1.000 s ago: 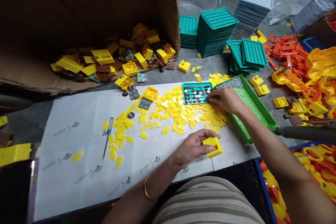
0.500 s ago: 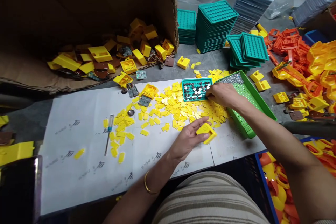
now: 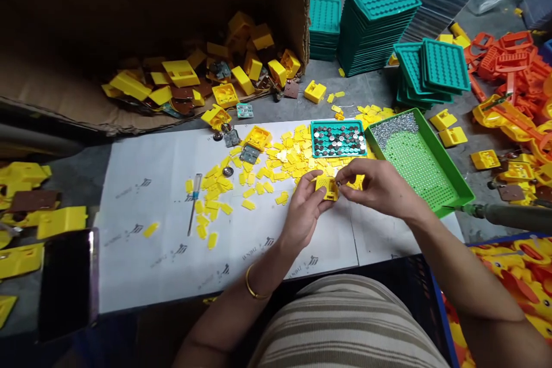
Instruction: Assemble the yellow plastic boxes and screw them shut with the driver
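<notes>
My left hand (image 3: pixel 303 210) is closed around a small yellow plastic housing (image 3: pixel 324 186), its recess turned upward. The thumb and fingertips of my right hand (image 3: pixel 377 187) pinch a small shiny button cell (image 3: pixel 338 183) against the right side of the housing, mostly hidden by the fingers. Just beyond the hands lies a teal tray (image 3: pixel 313 146) with rows of button cells. Around it and under my hands spread many flat yellow covers (image 3: pixel 297 155).
A green perforated basket (image 3: pixel 446 152) with tiny metal parts stands at right, near a powered screwdriver (image 3: pixel 495 214). A screwdriver (image 3: pixel 194 198) lies at left. Behind are a cardboard box (image 3: pixel 172 6) of yellow housings and stacked teal trays (image 3: pixel 375 29). A phone (image 3: pixel 66 282) sits at front left.
My right hand has come back from the teal tray to the yellow housing, carrying a button cell. My left hand has raised and turned the housing. The view has shifted slightly.
</notes>
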The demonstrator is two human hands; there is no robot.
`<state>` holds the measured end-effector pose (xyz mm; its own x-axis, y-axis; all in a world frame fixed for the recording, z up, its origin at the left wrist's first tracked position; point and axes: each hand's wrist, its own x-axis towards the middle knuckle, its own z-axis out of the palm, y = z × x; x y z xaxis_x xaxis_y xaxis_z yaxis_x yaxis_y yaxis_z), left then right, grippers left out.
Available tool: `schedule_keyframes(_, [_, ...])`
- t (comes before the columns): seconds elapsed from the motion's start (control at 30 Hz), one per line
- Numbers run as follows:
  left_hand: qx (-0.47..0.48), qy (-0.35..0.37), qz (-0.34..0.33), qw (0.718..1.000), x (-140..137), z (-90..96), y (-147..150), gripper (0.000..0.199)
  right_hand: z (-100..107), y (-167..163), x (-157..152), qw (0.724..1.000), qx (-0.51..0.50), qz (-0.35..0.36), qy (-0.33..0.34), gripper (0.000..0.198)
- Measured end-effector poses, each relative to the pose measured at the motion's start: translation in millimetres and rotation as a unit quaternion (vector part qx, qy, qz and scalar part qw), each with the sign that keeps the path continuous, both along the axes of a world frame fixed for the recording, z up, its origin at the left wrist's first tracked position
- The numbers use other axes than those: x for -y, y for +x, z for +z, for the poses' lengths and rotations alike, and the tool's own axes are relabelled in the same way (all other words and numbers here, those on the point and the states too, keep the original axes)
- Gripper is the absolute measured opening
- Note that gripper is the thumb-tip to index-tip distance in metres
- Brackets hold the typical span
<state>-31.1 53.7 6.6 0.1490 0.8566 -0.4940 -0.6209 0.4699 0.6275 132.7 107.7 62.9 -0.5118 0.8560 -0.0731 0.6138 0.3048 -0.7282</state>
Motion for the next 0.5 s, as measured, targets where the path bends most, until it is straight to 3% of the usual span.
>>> schedule_keyframes(0.13, [-0.038,0.034,0.014,0.999,3.3,-3.6,4.1,0.030,-4.9,-16.0,13.9,0.986,0.141,0.021,0.087,0.012])
schedule_keyframes(0.27, [-0.080,0.057,0.042,0.994,6.5,-7.2,8.3,0.024,-6.5,-22.6,20.1,0.957,0.265,0.040,0.113,0.019])
schedule_keyframes(0.37, [-0.083,0.060,0.066,0.993,6.5,-8.2,8.2,0.025,-8.2,-18.8,21.8,0.969,0.210,0.040,0.124,0.019])
schedule_keyframes(0.5, [-0.070,0.072,0.073,0.992,5.3,-7.0,5.8,0.027,-12.5,-11.1,16.7,0.988,0.072,-0.020,0.133,0.018])
